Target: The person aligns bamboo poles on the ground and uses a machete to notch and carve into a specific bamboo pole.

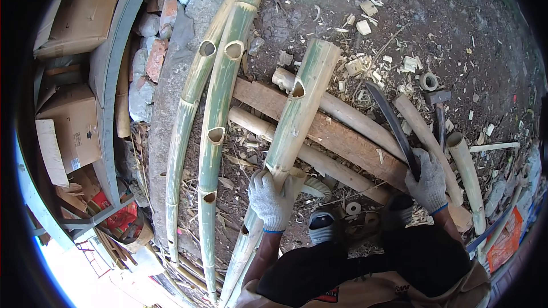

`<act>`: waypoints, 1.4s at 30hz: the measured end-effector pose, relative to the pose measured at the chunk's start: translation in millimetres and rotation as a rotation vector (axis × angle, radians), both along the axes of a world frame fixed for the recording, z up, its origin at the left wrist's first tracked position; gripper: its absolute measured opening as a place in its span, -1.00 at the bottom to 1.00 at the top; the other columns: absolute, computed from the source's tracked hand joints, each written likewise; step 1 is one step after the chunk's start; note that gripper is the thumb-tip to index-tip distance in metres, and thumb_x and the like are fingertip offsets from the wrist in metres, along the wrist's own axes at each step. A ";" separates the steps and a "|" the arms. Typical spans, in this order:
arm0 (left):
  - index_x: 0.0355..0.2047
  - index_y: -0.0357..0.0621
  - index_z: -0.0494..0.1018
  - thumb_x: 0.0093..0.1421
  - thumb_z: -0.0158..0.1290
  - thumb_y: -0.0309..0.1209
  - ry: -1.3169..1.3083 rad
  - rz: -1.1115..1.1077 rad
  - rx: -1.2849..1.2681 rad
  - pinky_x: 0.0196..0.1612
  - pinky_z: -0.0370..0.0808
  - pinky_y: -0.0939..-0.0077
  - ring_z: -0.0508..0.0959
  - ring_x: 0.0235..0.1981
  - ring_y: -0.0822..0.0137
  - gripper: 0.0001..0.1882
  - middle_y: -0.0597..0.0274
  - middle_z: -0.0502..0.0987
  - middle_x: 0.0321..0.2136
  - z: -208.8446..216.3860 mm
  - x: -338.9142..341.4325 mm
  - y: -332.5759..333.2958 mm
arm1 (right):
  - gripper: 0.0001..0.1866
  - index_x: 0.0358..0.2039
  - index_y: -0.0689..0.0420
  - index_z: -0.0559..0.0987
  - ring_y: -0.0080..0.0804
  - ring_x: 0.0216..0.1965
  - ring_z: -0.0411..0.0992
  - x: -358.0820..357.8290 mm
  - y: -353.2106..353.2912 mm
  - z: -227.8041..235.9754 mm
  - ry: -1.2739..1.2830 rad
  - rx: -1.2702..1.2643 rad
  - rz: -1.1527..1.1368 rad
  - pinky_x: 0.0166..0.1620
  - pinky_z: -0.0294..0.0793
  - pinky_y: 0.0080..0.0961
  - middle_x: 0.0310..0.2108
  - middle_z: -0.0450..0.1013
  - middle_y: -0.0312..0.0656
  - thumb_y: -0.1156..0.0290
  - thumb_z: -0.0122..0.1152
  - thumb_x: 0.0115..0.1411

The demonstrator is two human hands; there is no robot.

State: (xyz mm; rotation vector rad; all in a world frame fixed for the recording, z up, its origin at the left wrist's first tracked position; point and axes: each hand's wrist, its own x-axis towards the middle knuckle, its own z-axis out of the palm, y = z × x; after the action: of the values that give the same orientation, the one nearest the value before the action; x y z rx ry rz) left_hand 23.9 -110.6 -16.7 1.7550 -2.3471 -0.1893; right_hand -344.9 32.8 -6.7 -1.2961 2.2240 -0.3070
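A thick green bamboo pole point(292, 125) slants from the upper middle toward the lower left, with holes cut in its side. My left hand point(268, 201), in a grey-white knit glove, grips it around a joint. My right hand point(427, 183), gloved the same way, is closed on a machete; its long dark blade point(390, 118) points away and to the left, apart from the bamboo. The machete's handle is mostly hidden in my fist. Beneath the pole lie a squared wooden beam point(348, 144) and a bare round pole point(325, 162), both crossing it.
Left of the pole lie two long bamboo poles point(221, 94) point(185, 114) with cut holes. A hammer point(439, 98), a bamboo ring point(428, 81) and a short bamboo tube point(465, 171) rest at right. Wood chips litter the dirt. Cardboard boxes point(71, 122) stand at far left beside stones point(155, 60).
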 end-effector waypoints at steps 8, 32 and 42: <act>-0.19 -0.24 0.51 0.12 0.42 -0.17 -0.010 0.103 0.150 -0.13 0.54 -0.09 0.60 -0.19 -0.19 -0.54 -0.08 0.57 -0.21 2.4 8.6 -13.4 | -0.40 0.20 0.07 0.47 0.24 0.05 0.48 -0.9 3.6 -2.0 0.064 -0.012 -0.024 0.11 0.47 0.12 0.01 0.48 0.11 0.35 0.37 0.11; -0.25 -0.29 0.45 0.19 0.40 -0.09 -0.068 0.070 0.067 -0.21 0.49 -0.08 0.58 -0.24 -0.20 -0.49 -0.08 0.50 -0.28 -3.2 2.4 -4.4 | -0.42 0.15 0.07 0.46 0.15 0.06 0.45 0.9 5.2 -4.1 0.098 -0.085 -0.030 0.13 0.43 0.05 -0.02 0.45 0.04 0.40 0.38 0.08; -0.15 -0.34 0.49 0.20 0.39 -0.05 -0.037 0.129 0.145 -0.17 0.54 0.01 0.62 -0.27 -0.14 -0.44 -0.12 0.54 -0.28 -2.6 9.9 -9.8 | -0.41 0.16 0.07 0.47 0.18 0.08 0.45 1.5 7.5 -2.8 0.095 -0.090 -0.039 0.16 0.43 0.06 0.00 0.46 0.07 0.36 0.37 0.09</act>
State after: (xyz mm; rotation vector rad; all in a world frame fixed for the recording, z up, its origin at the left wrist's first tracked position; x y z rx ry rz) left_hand 33.8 -120.4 -19.3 1.9854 -2.2876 -0.3156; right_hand -343.4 40.3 -9.5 -1.3406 2.3417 -0.3709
